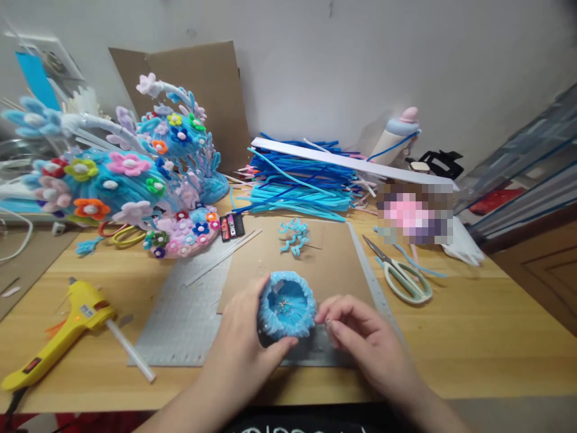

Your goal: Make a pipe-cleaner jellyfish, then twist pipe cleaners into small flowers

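A fuzzy blue bowl-shaped piece [288, 328], seemingly of pipe cleaners, has its hollow facing up and shows wires meeting at its centre. My left hand [246, 331] grips it from the left, thumb along the near side. At the right rim, my right hand [360, 331] has thumb and forefinger pinched together; whatever may be between them is too small to make out. Just beyond the bowl, curly light-blue pipe cleaner pieces [295, 237] lie on a cardboard sheet [333, 264], which rests on a grey cutting mat [180, 325].
A yellow glue gun [85, 307] with a glue stick lies at left. Green-handled scissors [406, 279] are at right. Blue pipe cleaner bundles [302, 180] sit at the back under a white strip [356, 162]. Flower-covered blue decorations [112, 180] stand at back left.
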